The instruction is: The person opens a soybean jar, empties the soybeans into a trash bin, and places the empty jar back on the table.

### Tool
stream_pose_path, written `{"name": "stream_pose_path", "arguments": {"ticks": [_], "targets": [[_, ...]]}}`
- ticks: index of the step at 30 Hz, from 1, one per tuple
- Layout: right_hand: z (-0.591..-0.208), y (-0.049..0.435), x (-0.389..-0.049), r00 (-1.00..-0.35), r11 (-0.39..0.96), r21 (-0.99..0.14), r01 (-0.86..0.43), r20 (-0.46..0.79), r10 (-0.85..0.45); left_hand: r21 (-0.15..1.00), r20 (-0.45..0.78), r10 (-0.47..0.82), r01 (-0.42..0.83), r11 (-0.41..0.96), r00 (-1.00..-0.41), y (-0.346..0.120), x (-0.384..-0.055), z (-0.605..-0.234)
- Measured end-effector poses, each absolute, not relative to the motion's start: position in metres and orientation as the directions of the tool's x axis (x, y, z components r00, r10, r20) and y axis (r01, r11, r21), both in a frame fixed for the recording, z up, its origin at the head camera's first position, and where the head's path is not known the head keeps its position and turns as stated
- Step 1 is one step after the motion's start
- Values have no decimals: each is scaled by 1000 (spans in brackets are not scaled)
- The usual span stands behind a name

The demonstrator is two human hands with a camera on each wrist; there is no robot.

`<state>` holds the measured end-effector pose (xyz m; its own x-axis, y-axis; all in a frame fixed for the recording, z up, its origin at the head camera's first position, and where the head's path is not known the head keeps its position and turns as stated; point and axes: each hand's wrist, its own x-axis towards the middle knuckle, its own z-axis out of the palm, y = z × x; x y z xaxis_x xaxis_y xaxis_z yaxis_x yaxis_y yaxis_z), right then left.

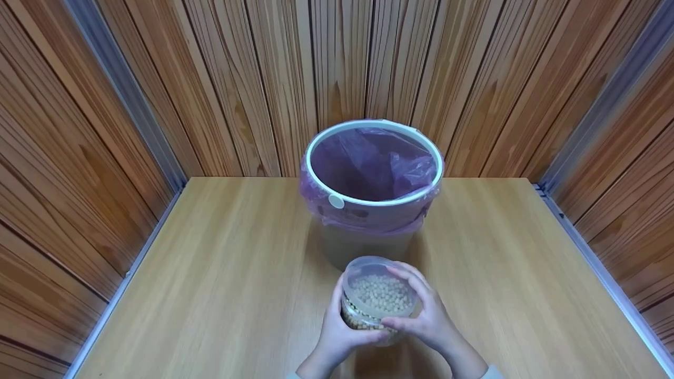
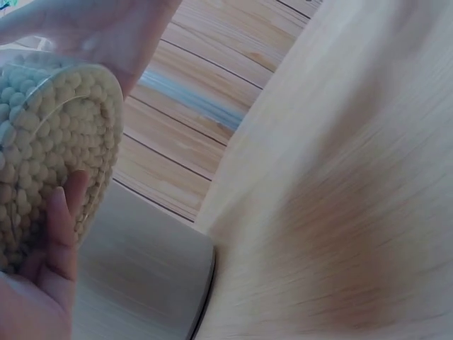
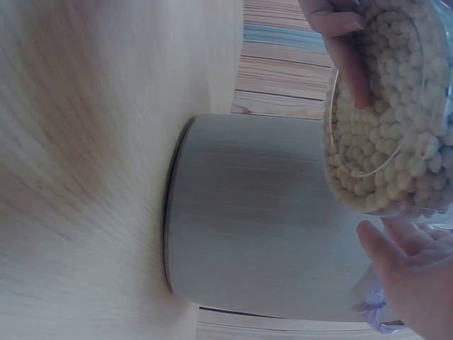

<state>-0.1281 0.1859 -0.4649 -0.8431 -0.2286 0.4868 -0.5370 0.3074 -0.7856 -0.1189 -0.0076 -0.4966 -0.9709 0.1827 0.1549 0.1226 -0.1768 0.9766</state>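
A clear, round plastic jar (image 1: pixel 363 319) full of small, pale, round beans or beads is held above the table in front of the bin. Its translucent lid (image 1: pixel 363 265) sits on top, and the contents show through it. My left hand (image 1: pixel 338 331) grips the jar's body from the left and below. In the left wrist view, fingers (image 2: pixel 62 244) of that hand press against the jar's underside (image 2: pixel 67 142). My right hand (image 1: pixel 429 310) grips the lid's rim, thumb at the near side and fingers over the far right side.
Just beyond the jar stands a round grey bin (image 1: pixel 363 245) with a white rim ring (image 1: pixel 316 176) and a purple bag (image 1: pixel 368 218) folded over its top. The wooden table (image 1: pixel 221 295) is enclosed by wood-panelled walls (image 1: pixel 337 68) with metal corner strips.
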Motion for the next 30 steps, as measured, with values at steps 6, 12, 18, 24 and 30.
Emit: {"name": "stream_pose_path", "arguments": {"ticks": [6,12,18,24,30], "targets": [[-461,192,-128,-849,298,-796,-526,476,-228,971,190,188,156,-182,-964,-9,-118,-493],[-460,201,-129,-839,289,-788,-543,506,-199,961,234,151,204,-188,-960,-14,-120,-485],[-466,213,-129,-858,296,-805,-514,494,-143,950,284,68,272,-152,-956,-24,-125,-478],[-471,226,-127,-926,346,-863,-369,372,-58,940,328,-7,327,-96,-945,-36,-133,-470],[-475,236,-127,-968,435,-866,-246,241,-66,923,373,-105,380,-60,-922,-52,-140,-459]]}}
